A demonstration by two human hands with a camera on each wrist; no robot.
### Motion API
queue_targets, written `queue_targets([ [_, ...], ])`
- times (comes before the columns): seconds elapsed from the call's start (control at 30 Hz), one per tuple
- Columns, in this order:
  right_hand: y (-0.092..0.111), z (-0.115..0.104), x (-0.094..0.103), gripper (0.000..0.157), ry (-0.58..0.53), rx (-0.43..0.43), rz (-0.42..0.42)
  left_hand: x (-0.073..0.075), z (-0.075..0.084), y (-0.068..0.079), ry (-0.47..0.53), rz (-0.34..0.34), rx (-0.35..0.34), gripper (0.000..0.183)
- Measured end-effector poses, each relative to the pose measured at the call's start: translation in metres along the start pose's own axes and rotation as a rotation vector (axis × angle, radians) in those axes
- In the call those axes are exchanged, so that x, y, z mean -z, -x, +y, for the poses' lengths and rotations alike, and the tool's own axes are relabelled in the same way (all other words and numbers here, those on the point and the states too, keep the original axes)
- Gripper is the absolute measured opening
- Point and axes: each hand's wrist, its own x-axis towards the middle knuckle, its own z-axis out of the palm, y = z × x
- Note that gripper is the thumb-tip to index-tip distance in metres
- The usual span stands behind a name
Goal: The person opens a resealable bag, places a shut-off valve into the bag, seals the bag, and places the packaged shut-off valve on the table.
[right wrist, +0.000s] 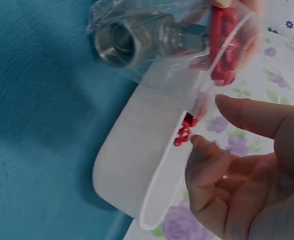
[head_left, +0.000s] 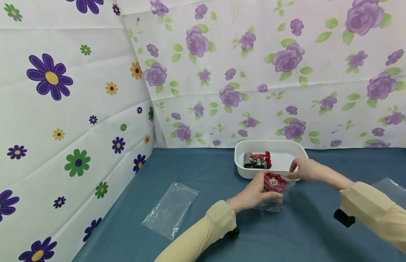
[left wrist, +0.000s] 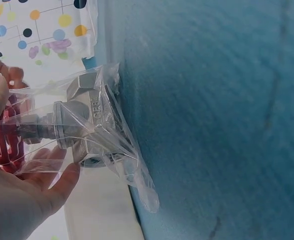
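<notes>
My left hand [head_left: 255, 191] grips a valve with a red handwheel [head_left: 274, 182] inside a clear zip bag [head_left: 273, 207]. In the left wrist view the valve's metal body [left wrist: 89, 117] shows through the plastic, hanging above the cloth, with fingers around the handwheel side. By the bag's mouth is my right hand [head_left: 306, 169]. The right wrist view shows its thumb [right wrist: 252, 115] and forefinger apart, the other fingers loosely bent, nothing visibly held between them. Behind both hands stands a white tub [head_left: 240, 173] holding valves with red handles [head_left: 260, 160].
A flat clear zip bag [head_left: 171, 211] lies on the blue cloth [head_left: 130, 233] to the left. Another clear bag [head_left: 394, 193] lies at the right, partly behind the right sleeve. Flowered curtains [head_left: 203, 72] border the table at the back and left.
</notes>
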Motion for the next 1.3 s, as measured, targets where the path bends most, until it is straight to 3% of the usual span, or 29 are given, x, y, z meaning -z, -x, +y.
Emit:
queue_targets([
  [0.23, 0.002, 0.003, -0.009, 0.017, -0.116, 0.041, -0.058, 0.001, 0.001, 0.0, 0.004, -0.006, 0.011, 0.072],
  [0.4, 0.001, -0.002, -0.008, 0.017, -0.16, 0.005, -0.015, 0.003, 0.003, 0.0, 0.004, 0.001, 0.024, 0.073],
  [0.7, -0.001, -0.011, -0.002, 0.018, -0.208, -0.024, 0.019, 0.007, 0.002, 0.003, 0.015, 0.049, -0.023, 0.07],
  [0.93, -0.002, -0.021, 0.005, 0.019, -0.213, 0.02, 0.049, 0.01, -0.001, 0.005, 0.058, 0.085, -0.083, 0.064],
  [1.07, -0.004, -0.03, 0.017, 0.018, -0.223, 0.027, 0.055, 0.015, -0.001, 0.003, 0.15, 0.132, -0.171, 0.057],
  [1.17, -0.005, -0.035, 0.025, 0.017, -0.238, 0.024, 0.059, 0.019, 0.001, 0.0, 0.163, 0.182, -0.237, 0.052],
  [1.3, -0.005, -0.037, 0.029, 0.017, -0.251, 0.022, 0.048, 0.022, 0.003, 0.0, 0.133, 0.22, -0.234, 0.052],
])
